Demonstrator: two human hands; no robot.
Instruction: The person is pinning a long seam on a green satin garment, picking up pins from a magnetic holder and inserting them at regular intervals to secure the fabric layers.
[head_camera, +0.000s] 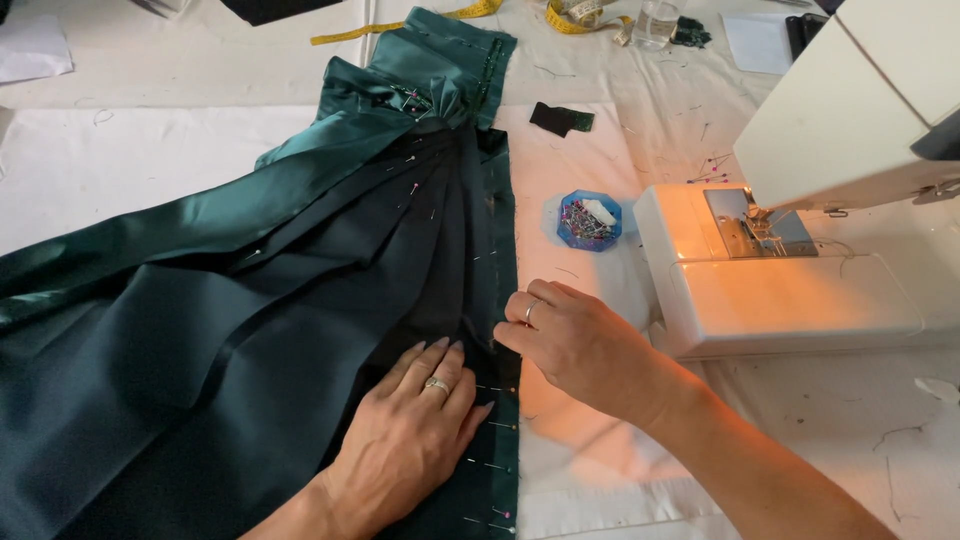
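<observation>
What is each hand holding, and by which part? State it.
Left hand lies flat on the dark green fabric, holding nothing. Right hand pinches at the fabric's pinned edge; whether it holds a pin cannot be told.

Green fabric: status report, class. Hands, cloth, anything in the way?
Left hand flat on green fabric. Right hand pinching its pinned edge. Pin box and sewing machine sit clear, right.

White-covered worktable (150, 160) (warm lamplight, seemingly)

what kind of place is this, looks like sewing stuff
Most likely a home sewing or dressmaking workspace: a white sewing machine, a blue pin box and a yellow tape measure surround the pinned dark green satin garment on a cloth-covered table.
</observation>
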